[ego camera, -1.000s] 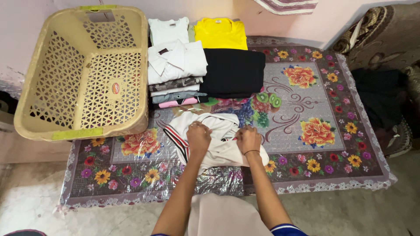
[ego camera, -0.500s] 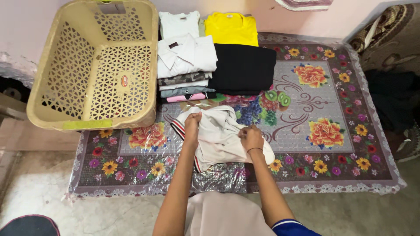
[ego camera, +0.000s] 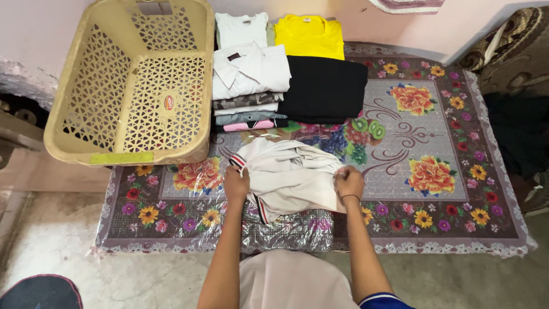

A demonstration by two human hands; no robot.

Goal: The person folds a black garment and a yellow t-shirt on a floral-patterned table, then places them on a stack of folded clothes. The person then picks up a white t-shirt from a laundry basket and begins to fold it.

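While I watch through the head camera, both bare hands press down on a cream garment with red-and-dark striped trim, which lies crumpled near the front edge of a low table under a floral plastic cover. The left hand is closed over the garment's left side, fingers curled down into the cloth just below the striped cuff. The right hand, a dark band at its wrist, is pinched shut on the garment's right edge, with a fold of fabric gathered under the fingertips.

Behind the garment, toward the wall, a stack of folded clothes is topped by a white collared shirt; grey, camouflage and pink layers show at the stack's front edge. Touching that stack on its right lies a folded black garment. Further behind the cream garment, against the wall, a folded white shirt and a folded yellow shirt lie side by side.

To the left of the garment and behind it, a beige lattice laundry basket stands on the table's left end, tilted, hanging over the table edge. Far right of the garment, off the table, a dark cloth lies on patterned upholstery.
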